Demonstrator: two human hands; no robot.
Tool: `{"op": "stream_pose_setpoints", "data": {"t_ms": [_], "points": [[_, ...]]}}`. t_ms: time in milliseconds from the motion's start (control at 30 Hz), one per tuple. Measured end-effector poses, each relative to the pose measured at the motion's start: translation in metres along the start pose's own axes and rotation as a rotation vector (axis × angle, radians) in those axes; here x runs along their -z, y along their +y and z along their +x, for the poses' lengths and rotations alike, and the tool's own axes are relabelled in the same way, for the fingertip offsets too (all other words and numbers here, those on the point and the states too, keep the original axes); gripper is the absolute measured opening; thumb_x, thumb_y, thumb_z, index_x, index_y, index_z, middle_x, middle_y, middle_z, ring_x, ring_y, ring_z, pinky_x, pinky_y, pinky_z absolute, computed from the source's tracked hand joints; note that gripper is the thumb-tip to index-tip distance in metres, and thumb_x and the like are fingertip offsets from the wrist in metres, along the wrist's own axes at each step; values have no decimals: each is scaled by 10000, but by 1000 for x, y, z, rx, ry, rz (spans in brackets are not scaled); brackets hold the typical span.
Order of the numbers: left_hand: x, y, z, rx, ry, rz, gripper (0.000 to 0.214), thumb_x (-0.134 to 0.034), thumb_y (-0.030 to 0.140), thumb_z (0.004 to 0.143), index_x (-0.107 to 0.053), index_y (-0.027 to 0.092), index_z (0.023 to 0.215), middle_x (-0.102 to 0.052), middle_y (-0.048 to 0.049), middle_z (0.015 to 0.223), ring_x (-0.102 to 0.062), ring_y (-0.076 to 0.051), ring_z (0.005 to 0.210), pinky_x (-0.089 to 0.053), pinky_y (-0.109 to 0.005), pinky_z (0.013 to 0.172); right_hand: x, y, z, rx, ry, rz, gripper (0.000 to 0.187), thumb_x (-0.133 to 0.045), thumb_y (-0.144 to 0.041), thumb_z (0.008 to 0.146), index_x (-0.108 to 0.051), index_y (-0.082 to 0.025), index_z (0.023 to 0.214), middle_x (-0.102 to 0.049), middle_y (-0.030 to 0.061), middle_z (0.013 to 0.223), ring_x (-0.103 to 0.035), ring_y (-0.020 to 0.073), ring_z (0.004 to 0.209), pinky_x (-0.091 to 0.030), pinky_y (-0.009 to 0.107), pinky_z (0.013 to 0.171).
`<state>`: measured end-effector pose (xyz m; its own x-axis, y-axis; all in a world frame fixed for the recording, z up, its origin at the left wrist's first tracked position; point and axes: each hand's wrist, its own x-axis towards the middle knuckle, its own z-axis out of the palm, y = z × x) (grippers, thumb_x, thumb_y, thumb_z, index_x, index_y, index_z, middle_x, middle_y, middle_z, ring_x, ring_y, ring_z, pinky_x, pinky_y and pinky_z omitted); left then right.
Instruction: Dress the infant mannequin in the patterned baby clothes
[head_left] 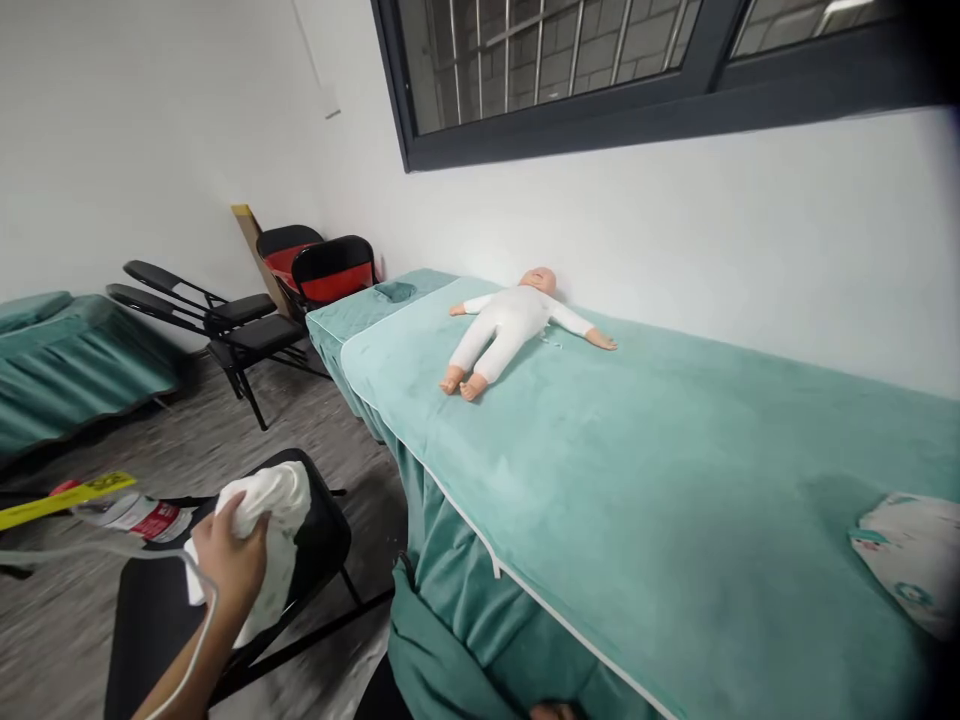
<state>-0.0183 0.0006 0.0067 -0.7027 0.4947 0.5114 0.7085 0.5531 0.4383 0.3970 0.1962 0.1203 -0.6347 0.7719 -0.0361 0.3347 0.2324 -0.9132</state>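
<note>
My left hand (231, 562) is closed on a bunched white cloth (274, 492) over the seat of a black folding chair (142, 610). Part of the cloth hangs down below my fingers. At the bottom edge, only a sliver of what looks like my right hand (551, 711) shows, its fingers cut off by the frame. A baby doll (510, 318) in a white suit lies on its back on the green-covered bed (637, 450), arms spread, bare feet towards me.
A plastic bottle with a red label (150, 517) lies by the chair, near a yellow strip (67, 500) and a pale cable (196, 650). A patterned white fabric item (915, 555) rests at the bed's right. More folding chairs (255, 325) and another green-covered bed (82, 350) stand left.
</note>
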Motion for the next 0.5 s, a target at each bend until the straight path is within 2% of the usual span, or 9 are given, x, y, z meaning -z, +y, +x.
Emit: {"op": "stream_pose_setpoints", "data": {"t_ms": [100,233,367,500], "points": [[-6,-17,8,3,-57,62,559,-546,480,823,-554,200,1307,-519,-102,1214,-502,-338,1196,-441,-480,998,22,-16,33,32,-1,-55,705,-520,-477,651,-236,-830,1192,-616,-313,1174,-531,377,1286,-501,438,618],[-32,-49,-11,69,-320,87,484,-559,445,731,-602,169,1127,-582,-104,1039,-572,-361,1082,-484,-479,912,42,-34,62,68,23,-125,606,-518,-488,652,-342,-802,1139,-648,-305,1108,-576,361,1241,-493,377,593],[-49,-76,-24,107,-323,29,423,-507,464,697,-567,174,1000,-610,-101,965,-574,-369,1121,-496,-474,929,55,-41,80,84,53,-186,474,-463,-512,680,-458,-749,1090,-678,-284,1014,-626,356,1174,-471,343,569],[-43,-80,-12,27,-356,79,375,-513,435,708,-570,198,993,-620,-101,1083,-555,-364,1168,-495,-472,941,61,-43,91,98,75,-223,436,-306,-512,746,-577,-656,1056,-693,-245,940,-645,358,1125,-425,338,570]]}}
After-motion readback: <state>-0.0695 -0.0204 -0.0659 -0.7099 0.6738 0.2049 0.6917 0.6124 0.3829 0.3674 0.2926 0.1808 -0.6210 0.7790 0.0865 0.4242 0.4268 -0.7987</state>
